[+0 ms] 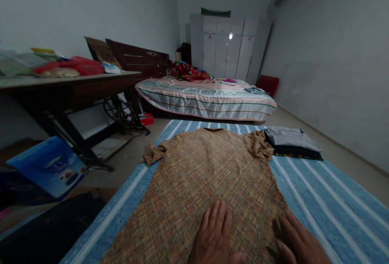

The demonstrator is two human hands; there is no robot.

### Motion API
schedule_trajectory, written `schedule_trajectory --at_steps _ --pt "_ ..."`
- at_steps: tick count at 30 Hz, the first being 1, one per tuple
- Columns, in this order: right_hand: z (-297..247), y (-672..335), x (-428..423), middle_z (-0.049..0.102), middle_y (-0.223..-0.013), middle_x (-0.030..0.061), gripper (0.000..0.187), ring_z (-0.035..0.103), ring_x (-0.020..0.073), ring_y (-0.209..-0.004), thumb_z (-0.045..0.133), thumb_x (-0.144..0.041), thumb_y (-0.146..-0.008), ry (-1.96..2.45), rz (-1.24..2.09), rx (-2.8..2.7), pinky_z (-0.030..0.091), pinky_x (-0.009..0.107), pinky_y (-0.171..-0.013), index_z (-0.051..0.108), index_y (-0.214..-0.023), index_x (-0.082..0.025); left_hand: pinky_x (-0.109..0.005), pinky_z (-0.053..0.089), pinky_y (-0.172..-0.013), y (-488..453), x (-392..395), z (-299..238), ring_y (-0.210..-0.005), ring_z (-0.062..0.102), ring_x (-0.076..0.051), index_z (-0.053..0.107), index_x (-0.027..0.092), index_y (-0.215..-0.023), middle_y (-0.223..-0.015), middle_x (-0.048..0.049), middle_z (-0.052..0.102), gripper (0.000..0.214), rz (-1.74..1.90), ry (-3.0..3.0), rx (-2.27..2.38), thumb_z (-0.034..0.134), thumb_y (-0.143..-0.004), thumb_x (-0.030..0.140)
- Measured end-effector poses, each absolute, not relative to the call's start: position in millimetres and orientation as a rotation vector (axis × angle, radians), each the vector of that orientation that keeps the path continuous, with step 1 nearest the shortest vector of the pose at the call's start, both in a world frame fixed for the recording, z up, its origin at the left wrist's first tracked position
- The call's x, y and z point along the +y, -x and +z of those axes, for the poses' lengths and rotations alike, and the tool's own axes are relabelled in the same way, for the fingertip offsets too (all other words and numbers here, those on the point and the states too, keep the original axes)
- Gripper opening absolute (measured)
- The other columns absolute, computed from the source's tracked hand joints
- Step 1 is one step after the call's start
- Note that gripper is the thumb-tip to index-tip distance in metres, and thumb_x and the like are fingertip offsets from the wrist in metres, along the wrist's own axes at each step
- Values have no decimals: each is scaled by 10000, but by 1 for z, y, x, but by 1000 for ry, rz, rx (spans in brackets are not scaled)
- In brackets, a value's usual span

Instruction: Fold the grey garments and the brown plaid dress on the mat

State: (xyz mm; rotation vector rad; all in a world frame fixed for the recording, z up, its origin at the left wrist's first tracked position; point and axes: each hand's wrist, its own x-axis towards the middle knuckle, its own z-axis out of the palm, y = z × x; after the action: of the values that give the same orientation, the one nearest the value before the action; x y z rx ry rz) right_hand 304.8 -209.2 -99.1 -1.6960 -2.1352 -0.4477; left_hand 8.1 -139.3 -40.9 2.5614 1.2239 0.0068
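A brown checked short-sleeved shirt (209, 175) lies spread out on a blue-and-white striped cloth (306, 179), neckline at the far end. Its sleeves are bunched and wrinkled. My left hand (212, 231) rests flat on the lower middle of the shirt, fingers straight. Over the shirt's lower right side edge is my right hand (299, 241), slightly blurred, with its fingers stretched and the thumb apart. Nothing shows in either hand. The shirt's bottom hem is out of view.
Folded clothes (293, 140) are stacked beyond the right sleeve. A sewing-machine table (91, 79) with bags on top stands at the left, near a blue package (50, 169). Beyond the striped cloth is a bed (209, 102), with a wardrobe (223, 45) behind it.
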Motion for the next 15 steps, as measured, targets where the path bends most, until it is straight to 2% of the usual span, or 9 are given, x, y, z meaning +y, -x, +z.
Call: schedule_trajectory --at_steps 3,8,12,15 --pt "-63 -277 -179 557 -1361 113 445 542 280 -1232 469 -441 -916 1730 -338 -2078 515 398 -959 571 -1289 -222 -542 192 -1160 -7 -141 -41 -1456 101 -345 161 164 -1532 -1578 -146 117 864 32 -2567 1215 471 -870 625" --pt "-21 -225 -95 606 -1264 146 379 584 276 -1147 450 -379 -917 1698 -200 -2141 493 398 -940 597 -1189 -161 -540 204 -1155 -7 -143 -41 -1455 109 -349 148 157 -1533 -1579 -150 124 880 35 -2563 1188 414 -873 674" --pt "-11 -196 -44 652 -1022 119 269 621 236 -938 448 -354 -934 1765 -110 -2141 486 336 -816 613 -1020 -159 -538 232 -1144 -7 -145 -39 -1451 127 -356 130 161 -1535 -1576 -156 123 913 18 -2574 1183 426 -858 695" --pt "-21 -181 -34 635 -983 98 244 603 229 -907 444 -373 -940 1771 -100 -2139 462 341 -800 599 -979 -188 -536 237 -1140 -7 -145 -34 -1450 134 -355 145 147 -1532 -1573 -164 134 894 4 -2586 1173 380 -872 702"
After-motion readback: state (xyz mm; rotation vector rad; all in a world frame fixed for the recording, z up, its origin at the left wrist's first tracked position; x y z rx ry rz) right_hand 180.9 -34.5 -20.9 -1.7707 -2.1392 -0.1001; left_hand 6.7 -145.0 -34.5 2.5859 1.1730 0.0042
